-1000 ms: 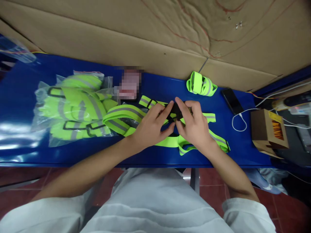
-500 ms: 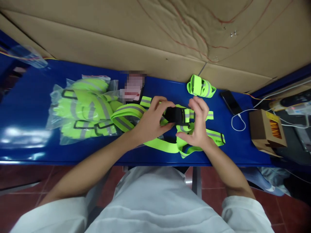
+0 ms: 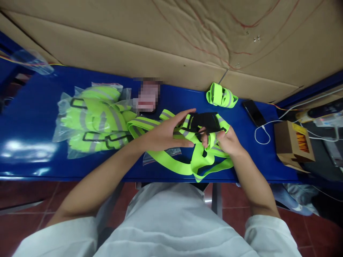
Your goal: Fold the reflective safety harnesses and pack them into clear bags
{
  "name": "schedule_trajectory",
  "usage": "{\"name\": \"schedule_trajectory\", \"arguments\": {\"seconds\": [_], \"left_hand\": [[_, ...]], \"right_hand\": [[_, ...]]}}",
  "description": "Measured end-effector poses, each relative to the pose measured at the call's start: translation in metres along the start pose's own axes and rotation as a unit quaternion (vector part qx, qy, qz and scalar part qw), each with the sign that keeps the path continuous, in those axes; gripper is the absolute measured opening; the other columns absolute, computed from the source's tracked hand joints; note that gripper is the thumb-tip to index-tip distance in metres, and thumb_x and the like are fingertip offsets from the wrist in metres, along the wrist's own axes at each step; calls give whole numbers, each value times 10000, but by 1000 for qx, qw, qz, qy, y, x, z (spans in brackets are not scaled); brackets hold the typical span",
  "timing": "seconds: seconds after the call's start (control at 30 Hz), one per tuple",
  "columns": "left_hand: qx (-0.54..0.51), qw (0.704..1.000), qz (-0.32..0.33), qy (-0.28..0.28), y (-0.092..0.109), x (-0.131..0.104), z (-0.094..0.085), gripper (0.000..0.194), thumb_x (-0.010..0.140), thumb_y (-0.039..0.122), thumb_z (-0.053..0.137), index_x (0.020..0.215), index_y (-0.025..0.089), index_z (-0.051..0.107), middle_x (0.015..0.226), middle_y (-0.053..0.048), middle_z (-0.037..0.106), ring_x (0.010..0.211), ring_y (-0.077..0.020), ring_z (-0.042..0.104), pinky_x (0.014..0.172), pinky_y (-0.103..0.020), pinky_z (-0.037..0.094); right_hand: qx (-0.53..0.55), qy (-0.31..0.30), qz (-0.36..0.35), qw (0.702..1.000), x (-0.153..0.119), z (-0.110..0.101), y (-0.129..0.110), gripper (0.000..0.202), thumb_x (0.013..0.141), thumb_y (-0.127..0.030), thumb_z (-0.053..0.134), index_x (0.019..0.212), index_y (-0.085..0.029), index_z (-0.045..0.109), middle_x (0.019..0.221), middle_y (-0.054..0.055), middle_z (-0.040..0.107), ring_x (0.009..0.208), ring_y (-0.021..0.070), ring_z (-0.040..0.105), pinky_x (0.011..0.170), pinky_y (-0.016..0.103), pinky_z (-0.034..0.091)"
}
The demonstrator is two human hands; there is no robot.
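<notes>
- Blue worktop (image 3: 175, 97) with a smooth, glossy surface, its near edge running straight across.
- Brown cardboard wall (image 3: 120, 46) rising along the worktop's far edge, creased lengthwise and wrinkled toward the right.
- Thin red lines (image 3: 249, 26) curving across the cardboard above the far right corner, with small shiny studs (image 3: 256, 39) close by.
- Dark blue beam (image 3: 321, 86) slanting past the far right corner.
- Dark surface (image 3: 323, 142) beyond the right edge.
- White glare (image 3: 37, 153) on the worktop near its near left corner.
- Red-brown tiled floor (image 3: 233, 198) below the near edge, with pale joints.
- Grey leg (image 3: 217, 200) under the worktop.
</notes>
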State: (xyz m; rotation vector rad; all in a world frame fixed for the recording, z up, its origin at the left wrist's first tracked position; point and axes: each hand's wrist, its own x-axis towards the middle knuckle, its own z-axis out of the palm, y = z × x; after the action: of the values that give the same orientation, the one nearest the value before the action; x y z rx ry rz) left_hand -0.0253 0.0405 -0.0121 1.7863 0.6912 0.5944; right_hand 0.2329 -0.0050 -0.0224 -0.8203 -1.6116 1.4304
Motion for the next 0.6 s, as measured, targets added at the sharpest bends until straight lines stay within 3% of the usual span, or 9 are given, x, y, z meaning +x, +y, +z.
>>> {"name": "schedule_trajectory", "arguments": {"seconds": [0.1,0.2,0.33,0.47,0.53,0.6], "left_hand": [[6,999,-25,-26,4,0,0,709,806,510,849,1385,167,626,1291,-78,731,1191,-290,685,993,-332,542],[-21,999,-9,-24,6,-1,3,536,876,472,792,1297,164,669,1193,-55,756,1122,-257,705,931,-295,549],[-130,990,22,-47,5,-3,7,632,870,401,811,1428,217,578,1374,-62,682,1289,-256,630,1025,-284,511],[-209,975,52,-46,5,-4,8,564,869,361,823,1384,245,624,1336,-52,690,1243,-236,631,999,-270,493],[-242,967,61,-52,5,-3,8,548,872,368,823,1371,248,632,1293,-55,693,1221,-233,632,984,-278,494],[-258,963,65,-49,6,-3,8,556,873,378,819,1376,241,624,1239,-58,688,1167,-221,639,941,-276,500]], "right_hand": [[8,26,28,999,-2,-4,0,659,934,-777,517,1009,-169,760,679,40,700,537,158,638,515,298,536],[23,34,34,999,-4,-6,0,649,913,-781,556,1045,-180,763,654,8,644,487,129,571,471,280,476],[97,-24,10,995,-4,-2,-1,437,935,-584,705,1186,-228,739,750,-15,639,507,95,568,481,248,459],[144,-47,3,988,-5,0,-3,349,952,-386,743,1282,-272,723,919,13,702,671,108,654,637,273,558],[160,-44,18,986,-5,-1,-3,333,966,-372,724,1284,-273,721,990,32,730,755,136,698,727,321,603],[157,-38,22,987,-4,-2,-2,303,991,-407,685,1254,-259,720,922,29,738,710,147,701,709,339,611]]}}
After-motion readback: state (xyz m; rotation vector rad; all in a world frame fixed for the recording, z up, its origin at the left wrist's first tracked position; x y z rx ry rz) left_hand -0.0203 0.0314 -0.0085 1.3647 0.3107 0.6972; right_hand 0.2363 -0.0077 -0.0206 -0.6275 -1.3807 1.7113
